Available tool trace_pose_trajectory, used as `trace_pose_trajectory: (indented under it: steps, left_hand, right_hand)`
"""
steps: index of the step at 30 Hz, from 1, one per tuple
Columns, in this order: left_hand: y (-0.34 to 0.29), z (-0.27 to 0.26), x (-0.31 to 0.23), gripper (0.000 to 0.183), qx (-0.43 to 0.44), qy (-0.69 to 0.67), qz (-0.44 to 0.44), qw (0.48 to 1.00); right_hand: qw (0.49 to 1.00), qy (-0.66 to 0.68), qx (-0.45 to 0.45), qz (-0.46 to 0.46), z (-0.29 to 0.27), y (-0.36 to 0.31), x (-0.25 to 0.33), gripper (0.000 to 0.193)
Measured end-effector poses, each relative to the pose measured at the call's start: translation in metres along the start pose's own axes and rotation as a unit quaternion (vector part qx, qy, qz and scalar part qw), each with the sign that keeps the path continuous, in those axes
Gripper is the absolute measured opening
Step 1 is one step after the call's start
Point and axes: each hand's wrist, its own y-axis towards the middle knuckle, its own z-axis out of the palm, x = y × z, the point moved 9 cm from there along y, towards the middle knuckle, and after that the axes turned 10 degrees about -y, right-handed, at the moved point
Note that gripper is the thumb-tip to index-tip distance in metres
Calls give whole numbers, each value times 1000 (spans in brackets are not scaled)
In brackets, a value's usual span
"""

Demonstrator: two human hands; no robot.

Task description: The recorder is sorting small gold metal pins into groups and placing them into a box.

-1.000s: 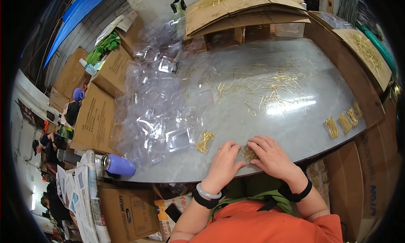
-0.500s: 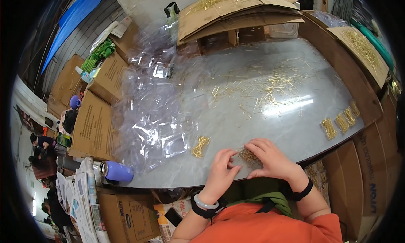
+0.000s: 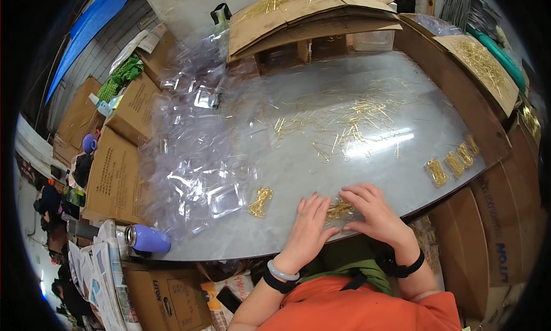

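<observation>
A bundle of gold wire hooks (image 3: pixel 340 210) lies on the grey tabletop close to its front edge, between my two hands. My left hand (image 3: pixel 309 226) rests flat at the bundle's left side, fingers stretched forward and thumb pointing toward it. From the right, my right hand (image 3: pixel 377 216) curves about the hooks, its fingers beyond them and its thumb on the near side, apart from each other. Part of the bundle is hidden by my fingers. Left of my hands sits a small clear packet of gold hooks (image 3: pixel 261 202).
Several filled packets (image 3: pixel 437 172) line the right edge. Loose gold hooks (image 3: pixel 367 115) scatter across the table's middle. Clear plastic packaging (image 3: pixel 195 153) heaps on the left, with a purple bottle (image 3: pixel 150 239) at the front left corner. A cardboard shelf (image 3: pixel 310 32) stands at the back.
My left hand's fingers have straightened from a curl and now lie flatter beside the bundle. The right hand has opened slightly, showing more of the hooks. The whole view has shifted a little.
</observation>
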Motion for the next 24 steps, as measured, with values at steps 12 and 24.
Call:
trace_pose_trajectory:
  steps: [12, 24]
  left_hand:
    - [-5, 4, -1, 62, -16, 40, 9, 999]
    - [-12, -8, -6, 73, 8, -25, 28, 999]
  right_hand:
    - [986, 128, -46, 101, 16, -11, 0, 67]
    - [987, 156, 20, 23, 29, -6, 25, 81]
